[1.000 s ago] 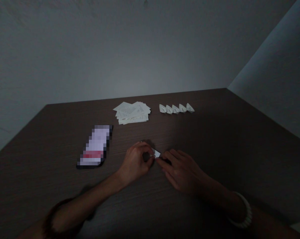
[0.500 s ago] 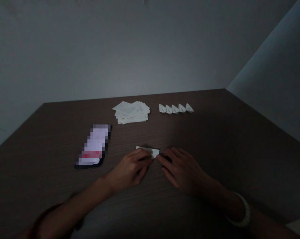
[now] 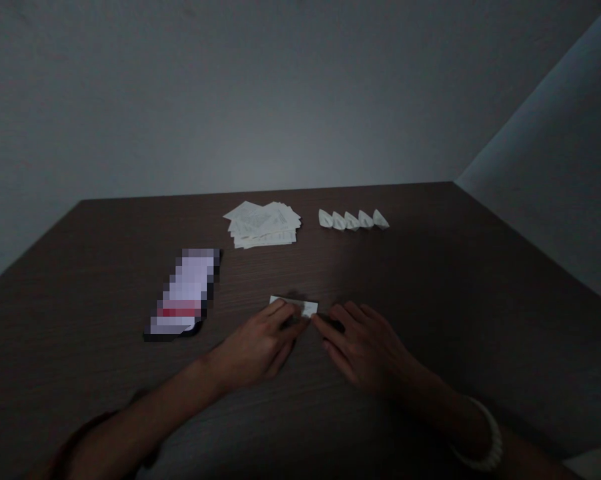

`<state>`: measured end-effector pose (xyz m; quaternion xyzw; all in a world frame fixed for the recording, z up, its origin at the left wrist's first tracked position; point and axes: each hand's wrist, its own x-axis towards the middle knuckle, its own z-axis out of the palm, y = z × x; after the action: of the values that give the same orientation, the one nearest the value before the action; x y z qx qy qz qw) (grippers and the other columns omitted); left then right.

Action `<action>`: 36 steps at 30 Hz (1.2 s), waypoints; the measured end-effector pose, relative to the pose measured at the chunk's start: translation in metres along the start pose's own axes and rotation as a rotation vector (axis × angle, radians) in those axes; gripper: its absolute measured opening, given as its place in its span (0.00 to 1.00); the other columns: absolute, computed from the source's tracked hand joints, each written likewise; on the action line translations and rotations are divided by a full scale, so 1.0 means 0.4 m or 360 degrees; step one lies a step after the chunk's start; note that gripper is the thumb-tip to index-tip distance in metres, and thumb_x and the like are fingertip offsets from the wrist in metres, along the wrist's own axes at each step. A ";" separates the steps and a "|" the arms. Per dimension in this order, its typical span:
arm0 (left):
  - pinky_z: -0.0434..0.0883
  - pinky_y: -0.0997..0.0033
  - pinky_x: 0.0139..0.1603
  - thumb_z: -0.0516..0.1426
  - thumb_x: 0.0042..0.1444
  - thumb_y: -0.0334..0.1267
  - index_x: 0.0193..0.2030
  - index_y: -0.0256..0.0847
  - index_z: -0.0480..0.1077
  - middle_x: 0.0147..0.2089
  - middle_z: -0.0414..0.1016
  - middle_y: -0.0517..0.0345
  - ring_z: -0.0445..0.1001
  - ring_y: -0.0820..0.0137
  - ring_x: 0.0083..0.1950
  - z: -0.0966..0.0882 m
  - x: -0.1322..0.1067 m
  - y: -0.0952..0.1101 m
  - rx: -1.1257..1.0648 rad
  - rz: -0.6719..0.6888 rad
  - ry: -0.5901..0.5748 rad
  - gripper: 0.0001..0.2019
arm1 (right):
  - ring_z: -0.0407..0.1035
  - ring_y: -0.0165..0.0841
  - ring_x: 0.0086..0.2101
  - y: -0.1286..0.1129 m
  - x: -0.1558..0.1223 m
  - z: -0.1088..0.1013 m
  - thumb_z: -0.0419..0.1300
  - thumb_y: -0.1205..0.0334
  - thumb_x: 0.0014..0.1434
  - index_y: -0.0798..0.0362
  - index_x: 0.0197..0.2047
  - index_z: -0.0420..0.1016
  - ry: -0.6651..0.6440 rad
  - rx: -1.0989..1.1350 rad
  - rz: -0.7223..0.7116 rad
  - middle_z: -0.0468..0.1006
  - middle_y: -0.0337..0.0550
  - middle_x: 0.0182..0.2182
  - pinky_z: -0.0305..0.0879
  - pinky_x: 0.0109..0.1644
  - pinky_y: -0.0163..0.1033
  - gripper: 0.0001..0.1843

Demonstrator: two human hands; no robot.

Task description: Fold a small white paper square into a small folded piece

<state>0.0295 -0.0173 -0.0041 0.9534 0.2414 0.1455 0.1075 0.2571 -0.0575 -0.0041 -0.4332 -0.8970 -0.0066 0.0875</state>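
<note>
A folded strip of white paper lies flat on the dark wood table, just ahead of both hands. My left hand rests on it, with the fingertips covering its middle and lower edge. My right hand sits to the right with its fingers spread, the index fingertip at the strip's right end. The part of the strip under my left fingers is hidden.
A loose stack of printed white paper and a row of several small folded paper boats lie at the table's far side. A pixelated phone-sized object lies left of my hands. Walls meet behind the table.
The paper, mostly hidden between my hands a second ago, now shows as a longer flat strip. My left hand has lowered onto it, and my right hand has barely moved.
</note>
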 end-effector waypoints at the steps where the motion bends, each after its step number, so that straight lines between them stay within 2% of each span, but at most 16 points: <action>1: 0.73 0.53 0.52 0.49 0.60 0.27 0.58 0.33 0.66 0.50 0.68 0.43 0.68 0.58 0.52 0.000 -0.001 0.000 0.0013 -0.0005 -0.0002 0.19 | 0.63 0.39 0.41 0.000 -0.001 0.001 0.52 0.60 0.64 0.52 0.59 0.65 0.0010 0.0005 -0.0003 0.72 0.47 0.43 0.57 0.42 0.44 0.20; 5: 0.72 0.56 0.56 0.49 0.60 0.27 0.57 0.31 0.66 0.58 0.66 0.42 0.66 0.57 0.56 0.003 -0.003 -0.001 0.0055 0.0041 0.0009 0.19 | 0.63 0.38 0.40 0.003 -0.008 0.007 0.52 0.61 0.64 0.53 0.57 0.67 0.0051 0.0013 -0.0023 0.73 0.46 0.42 0.58 0.42 0.44 0.19; 9: 0.73 0.60 0.54 0.49 0.61 0.27 0.57 0.30 0.67 0.56 0.70 0.44 0.69 0.60 0.54 0.005 -0.002 -0.001 0.0097 0.0112 -0.0009 0.18 | 0.62 0.37 0.40 0.006 -0.010 0.014 0.53 0.61 0.64 0.53 0.56 0.68 0.0080 0.0047 -0.0021 0.73 0.46 0.41 0.58 0.42 0.43 0.18; 13: 0.73 0.62 0.51 0.48 0.62 0.27 0.57 0.29 0.66 0.60 0.67 0.44 0.69 0.61 0.53 0.006 -0.001 0.000 0.0190 0.0122 -0.0040 0.17 | 0.62 0.38 0.40 0.006 -0.009 0.014 0.53 0.61 0.63 0.53 0.55 0.69 0.0072 0.0070 0.0003 0.72 0.45 0.41 0.57 0.43 0.43 0.18; 21: 0.72 0.61 0.53 0.48 0.62 0.28 0.58 0.26 0.64 0.58 0.69 0.43 0.68 0.59 0.54 0.006 0.001 0.001 0.0328 0.0177 -0.0083 0.18 | 0.62 0.38 0.40 0.006 -0.008 0.015 0.52 0.60 0.64 0.52 0.56 0.68 0.0071 0.0094 0.0022 0.71 0.45 0.41 0.57 0.43 0.43 0.18; 30: 0.72 0.62 0.54 0.48 0.62 0.27 0.61 0.27 0.62 0.56 0.67 0.42 0.67 0.59 0.56 0.010 0.001 0.000 0.0211 0.0076 -0.0113 0.20 | 0.62 0.38 0.41 0.005 -0.009 0.017 0.52 0.59 0.64 0.52 0.56 0.69 0.0079 0.0110 0.0054 0.71 0.46 0.41 0.57 0.43 0.43 0.18; 36: 0.74 0.60 0.52 0.49 0.60 0.28 0.58 0.26 0.64 0.54 0.69 0.42 0.68 0.58 0.55 0.008 0.002 0.000 0.0186 0.0088 -0.0084 0.19 | 0.61 0.39 0.42 0.006 -0.006 0.012 0.51 0.59 0.65 0.52 0.59 0.66 -0.0014 0.0106 0.0053 0.71 0.47 0.42 0.57 0.44 0.45 0.20</action>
<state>0.0312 -0.0171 -0.0067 0.9679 0.2201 0.1090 0.0538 0.2598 -0.0574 -0.0094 -0.4449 -0.8898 0.0267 0.0981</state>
